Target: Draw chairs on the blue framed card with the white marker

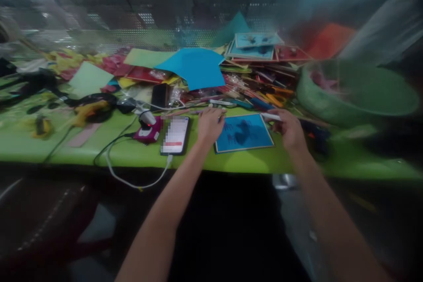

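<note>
In front of me a blue card with a pale border and a dark blurred picture lies flat on the green table cover. My left hand rests palm down at the card's upper left edge, fingers stretched out and holding nothing. At the card's right side, my right hand is closed around a white pen, which points left over the upper right corner. Left of my left hand is a phone with a lit screen. Just beyond my left fingertips lies another white pen.
A white cable droops over the table edge from the phone, near a purple socket block. Behind are loose blue sheets, stacked cards and a dark phone. At right stands a green basin; a glue gun lies left.
</note>
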The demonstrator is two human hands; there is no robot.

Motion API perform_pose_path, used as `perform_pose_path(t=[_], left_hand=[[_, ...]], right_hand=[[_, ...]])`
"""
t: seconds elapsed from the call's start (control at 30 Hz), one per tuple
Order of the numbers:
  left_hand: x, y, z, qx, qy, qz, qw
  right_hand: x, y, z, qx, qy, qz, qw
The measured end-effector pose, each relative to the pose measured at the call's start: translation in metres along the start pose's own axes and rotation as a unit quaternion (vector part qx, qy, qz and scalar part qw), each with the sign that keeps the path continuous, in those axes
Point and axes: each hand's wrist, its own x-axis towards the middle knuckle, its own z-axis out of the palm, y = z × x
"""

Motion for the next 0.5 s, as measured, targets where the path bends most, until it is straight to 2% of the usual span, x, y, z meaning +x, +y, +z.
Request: perform_pose_path(t=[0.17, 0.33, 0.43, 0.5], left_hand=[[-0.004, 0.003, -0.008, -0.004, 0.065, -0.028, 0.997], [-0.001, 0.003, -0.009, -0.026, 0.091, -0.027, 0.995], [0.000, 0.001, -0.009, -0.055, 0.108, -0.030, 0.992], [-0.001, 0.000, -0.010, -0.077, 0.129, -0.039, 0.988]], right_hand=[[-0.001, -0.001, -0.003, -0.006, 0.021, 0.005, 1.000], [0.001, 0.004, -0.006, 0.004, 0.030, -0.004, 1.000], [0.002, 0.009, -0.011, -0.008, 0.024, -0.012, 1.000], [0.002, 0.011, -0.016, -0.026, -0.008, -0.035, 0.999]])
